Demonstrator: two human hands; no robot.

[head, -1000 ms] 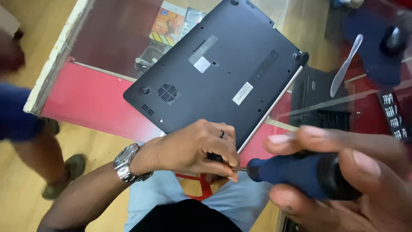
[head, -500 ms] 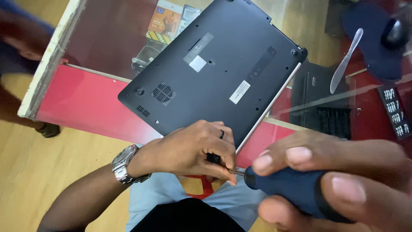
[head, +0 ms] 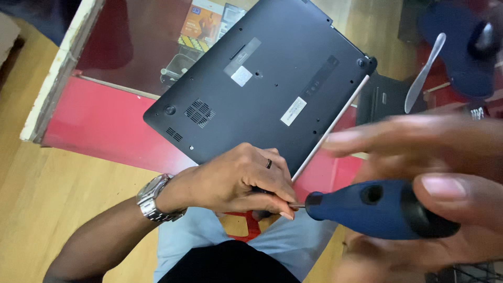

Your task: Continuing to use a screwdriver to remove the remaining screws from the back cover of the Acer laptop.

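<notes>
Since the earlier frames the view has shifted so the laptop sits higher and further right, the right hand's fingers have spread and blurred above the screwdriver handle, and the person standing at the far left has gone from sight. The red tabletop (head: 99,123), with its glass panel on the far side and a pale wooden edge on the left, carries the dark laptop (head: 262,89), which lies upside down and skewed, its base plate facing up with a round vent grille, two pale stickers and small screw holes; its near right corner overhangs the tabletop's near edge. The right hand (head: 445,173) fills the near right of the view, very close to the camera and blurred: its thumb and lower fingers are clamped on the blue handle of the screwdriver (head: 377,207), while the upper fingers hang loose and apart above it. The left hand (head: 238,181) sits just left of the tool, fingers drawn together and pinched on the thin metal shaft where it leaves the handle, right at the laptop's near edge; the tip itself is hidden beneath the fingers. A dark ring shows on one finger, and a silver wristwatch (head: 152,199) wraps the wrist. Far right, a pale flat pry tool (head: 422,73) lies beside a dark blue pad (head: 456,47), both well apart from the hands.
</notes>
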